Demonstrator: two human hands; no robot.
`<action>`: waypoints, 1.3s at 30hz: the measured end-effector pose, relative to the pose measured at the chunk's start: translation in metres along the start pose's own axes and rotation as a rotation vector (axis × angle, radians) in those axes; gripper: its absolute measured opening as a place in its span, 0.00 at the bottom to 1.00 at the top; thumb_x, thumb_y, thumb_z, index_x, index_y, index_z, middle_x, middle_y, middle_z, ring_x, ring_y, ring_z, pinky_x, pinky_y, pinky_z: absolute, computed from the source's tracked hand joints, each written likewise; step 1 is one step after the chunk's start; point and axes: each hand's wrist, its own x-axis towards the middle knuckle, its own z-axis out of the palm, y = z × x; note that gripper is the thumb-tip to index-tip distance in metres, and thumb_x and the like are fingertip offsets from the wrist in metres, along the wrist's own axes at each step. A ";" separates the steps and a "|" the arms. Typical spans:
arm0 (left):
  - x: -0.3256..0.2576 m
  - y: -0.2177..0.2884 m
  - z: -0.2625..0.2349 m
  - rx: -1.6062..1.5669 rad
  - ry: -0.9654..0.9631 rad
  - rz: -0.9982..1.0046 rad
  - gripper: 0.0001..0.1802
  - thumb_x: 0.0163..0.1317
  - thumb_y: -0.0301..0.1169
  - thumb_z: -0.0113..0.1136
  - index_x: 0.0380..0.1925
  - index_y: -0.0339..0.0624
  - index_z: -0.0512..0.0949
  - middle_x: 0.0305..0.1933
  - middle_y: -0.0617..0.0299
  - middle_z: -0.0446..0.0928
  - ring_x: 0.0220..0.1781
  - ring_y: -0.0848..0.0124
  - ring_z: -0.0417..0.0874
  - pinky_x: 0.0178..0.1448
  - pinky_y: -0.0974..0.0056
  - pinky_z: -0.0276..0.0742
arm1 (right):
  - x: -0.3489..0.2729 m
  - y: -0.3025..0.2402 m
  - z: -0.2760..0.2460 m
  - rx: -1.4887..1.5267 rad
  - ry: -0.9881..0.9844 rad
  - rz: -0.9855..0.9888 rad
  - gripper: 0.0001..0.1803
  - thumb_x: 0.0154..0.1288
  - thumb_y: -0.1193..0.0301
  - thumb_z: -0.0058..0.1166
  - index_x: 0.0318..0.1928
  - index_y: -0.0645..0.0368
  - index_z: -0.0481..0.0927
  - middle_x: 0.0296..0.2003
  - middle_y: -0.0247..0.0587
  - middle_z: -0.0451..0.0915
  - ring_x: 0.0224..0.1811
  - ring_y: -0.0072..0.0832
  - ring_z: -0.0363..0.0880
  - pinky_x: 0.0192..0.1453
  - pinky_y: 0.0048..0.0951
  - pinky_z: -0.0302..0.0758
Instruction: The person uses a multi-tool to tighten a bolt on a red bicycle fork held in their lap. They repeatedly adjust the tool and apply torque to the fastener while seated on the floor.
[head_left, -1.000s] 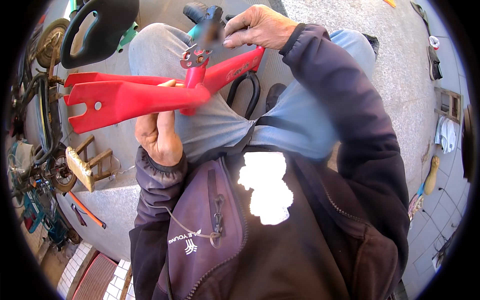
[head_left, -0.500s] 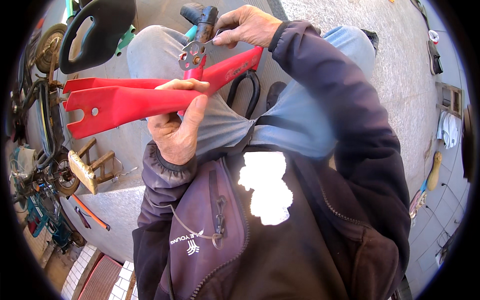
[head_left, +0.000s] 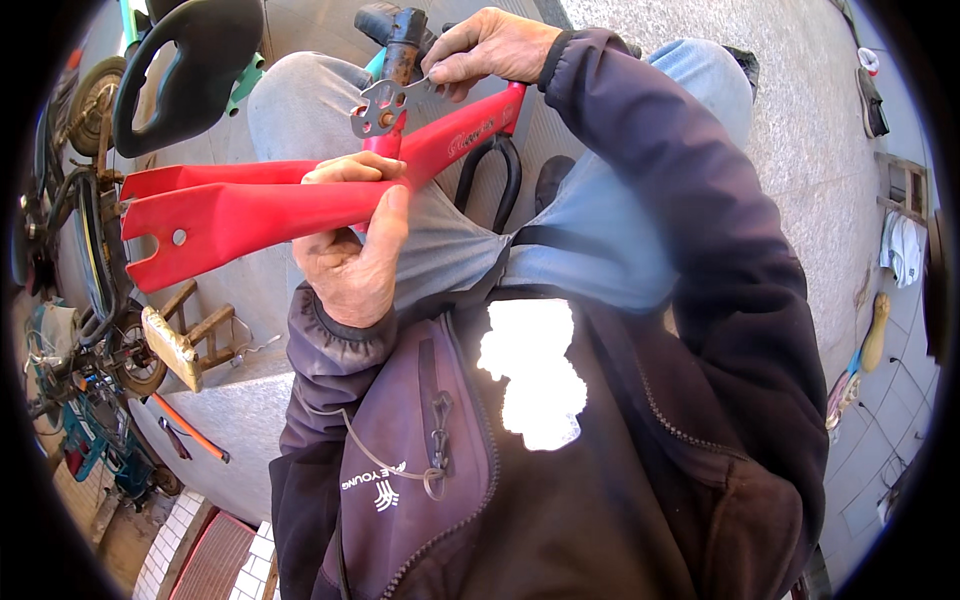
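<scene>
My left hand (head_left: 350, 265) is wrapped around the red bike frame (head_left: 290, 205) from underneath, fingers (head_left: 352, 168) curled over its upper edge and thumb pressed along the near side, so the frame lies steady across my lap over my grey trousers (head_left: 470, 250) instead of twisting. Its flat forked end, with a slot and a small hole, points out to my left, clear of my knees. My right hand (head_left: 490, 48) reaches across to the far end of the frame, its fingers pinched together on the handle of a flat multi-hole spanner (head_left: 385, 100), whose head sits against the frame just where the rusty upright post (head_left: 403, 50) rises out of it. Holding the spanner by its tip looks meant to give me leverage there, though I cannot tell whether it is seated on a nut. A black loop (head_left: 495, 175) hangs below the frame between my legs. On the ground to my left stand a small wooden stool (head_left: 185, 340), a black steering-wheel-shaped part (head_left: 190, 65) and a clutter of wheels (head_left: 95, 100).
</scene>
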 end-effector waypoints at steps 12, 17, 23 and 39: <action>0.000 -0.001 0.006 -0.032 0.078 0.000 0.13 0.54 0.16 0.58 0.40 0.35 0.70 0.44 0.52 0.76 0.47 0.66 0.79 0.53 0.62 0.75 | -0.014 -0.003 0.011 0.036 -0.048 0.101 0.14 0.65 0.67 0.58 0.47 0.61 0.82 0.37 0.40 0.83 0.36 0.24 0.81 0.42 0.24 0.82; 0.001 -0.001 0.007 0.007 0.098 0.025 0.16 0.53 0.17 0.59 0.42 0.34 0.71 0.49 0.50 0.73 0.49 0.65 0.77 0.55 0.62 0.73 | -0.015 -0.002 0.008 0.018 -0.044 0.071 0.15 0.64 0.68 0.59 0.47 0.64 0.82 0.35 0.42 0.83 0.35 0.24 0.83 0.44 0.25 0.80; 0.002 -0.006 -0.002 0.282 0.088 0.133 0.27 0.52 0.24 0.63 0.53 0.31 0.70 0.54 0.48 0.70 0.57 0.63 0.71 0.59 0.60 0.69 | -0.018 -0.005 0.006 -0.011 -0.073 0.075 0.17 0.63 0.66 0.60 0.49 0.63 0.82 0.36 0.41 0.84 0.37 0.22 0.81 0.45 0.25 0.79; 0.004 -0.003 0.001 0.208 0.041 0.027 0.27 0.54 0.25 0.60 0.57 0.32 0.71 0.59 0.48 0.68 0.54 0.64 0.75 0.56 0.61 0.73 | 0.000 0.006 0.004 -0.106 0.043 0.001 0.15 0.65 0.66 0.58 0.49 0.59 0.82 0.38 0.41 0.84 0.36 0.25 0.82 0.46 0.25 0.81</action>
